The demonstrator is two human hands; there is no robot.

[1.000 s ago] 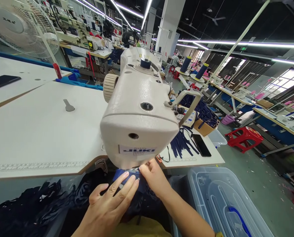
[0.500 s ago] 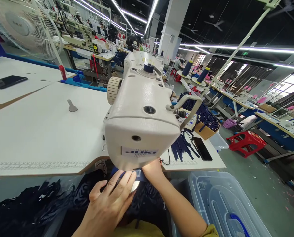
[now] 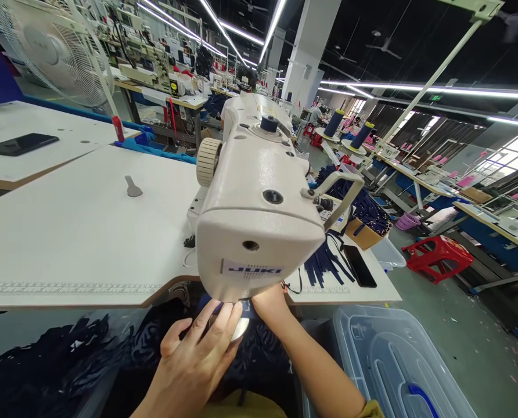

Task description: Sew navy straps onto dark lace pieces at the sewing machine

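Note:
A white sewing machine [image 3: 259, 232] marked JUKI stands right in front of me. Under its head lies a piece of navy fabric [image 3: 247, 310], mostly covered by my hands. My left hand [image 3: 198, 348] rests on it from the left, fingers stretched forward and thumb apart. Beneath those fingertips shows a shiny rounded metal part [image 3: 240, 330]. On the other side, my right hand [image 3: 270, 305] reaches in behind the machine head at the fabric's right edge; its fingers are hidden. The needle area is also out of sight.
Navy strips [image 3: 326, 261] and a black phone [image 3: 360, 266] lie on the right of the white table [image 3: 67, 232]. A clear plastic bin [image 3: 394, 360] stands below. Left of the machine is a small metal piece [image 3: 132, 187]. Dark fabric [image 3: 50, 360] is heaped at lower left.
The view has shifted a little, so the machine and table appear slightly farther right. Both hands keep nearly the same place at the fabric; a pale patch by my left fingertips shows less now.

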